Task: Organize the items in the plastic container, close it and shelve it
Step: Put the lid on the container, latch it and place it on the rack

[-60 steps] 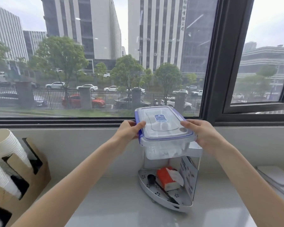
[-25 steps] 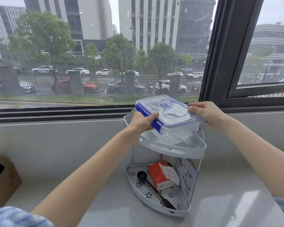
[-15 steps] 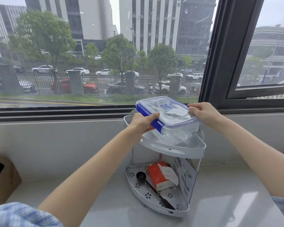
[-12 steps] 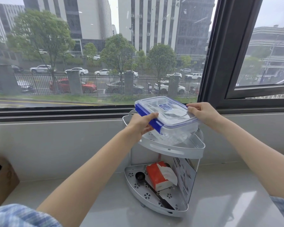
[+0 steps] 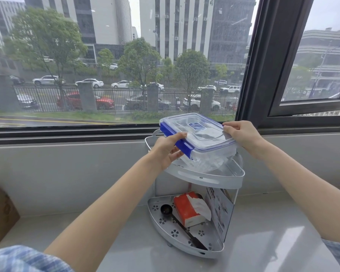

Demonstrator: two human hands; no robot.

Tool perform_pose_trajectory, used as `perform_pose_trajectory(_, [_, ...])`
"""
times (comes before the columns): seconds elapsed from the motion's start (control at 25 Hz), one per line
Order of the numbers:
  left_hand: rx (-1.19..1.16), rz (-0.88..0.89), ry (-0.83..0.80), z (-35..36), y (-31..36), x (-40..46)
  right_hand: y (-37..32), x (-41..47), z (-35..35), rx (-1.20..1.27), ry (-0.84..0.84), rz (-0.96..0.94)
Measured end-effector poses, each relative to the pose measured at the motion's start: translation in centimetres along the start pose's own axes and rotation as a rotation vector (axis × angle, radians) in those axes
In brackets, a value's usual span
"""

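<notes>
Grey surface [image 5: 263,242] carrying two-level rack [image 5: 210,178]. Plastic container [image 5: 200,142], lid on, sitting tilted on rack's top shelf. Left hand [image 5: 168,151] gripping blue clip side; right hand [image 5: 241,134] pinching far lid edge. Tissue pack [image 5: 188,209], black scoop [image 5: 166,209] lying below.
</notes>
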State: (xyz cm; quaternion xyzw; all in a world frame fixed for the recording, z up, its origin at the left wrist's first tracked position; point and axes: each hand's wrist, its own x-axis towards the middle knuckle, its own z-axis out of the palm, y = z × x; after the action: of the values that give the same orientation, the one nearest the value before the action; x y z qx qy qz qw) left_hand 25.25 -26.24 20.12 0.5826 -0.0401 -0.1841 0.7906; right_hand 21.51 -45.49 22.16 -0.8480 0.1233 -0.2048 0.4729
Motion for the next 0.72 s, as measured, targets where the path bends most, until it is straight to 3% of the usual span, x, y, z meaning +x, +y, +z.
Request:
perform_pose_trajectory(0.28, [0.114,-0.003,0.012,0.1,0.1,-0.1,0.0,0.4,-0.1,-0.007,-0.053,0.043])
perform_pose_trajectory(0.72, [0.463,0.021,0.046,-1.8,1.2,-1.6,-2.7,-2.1,-0.5,-0.370,-0.132,-0.079])
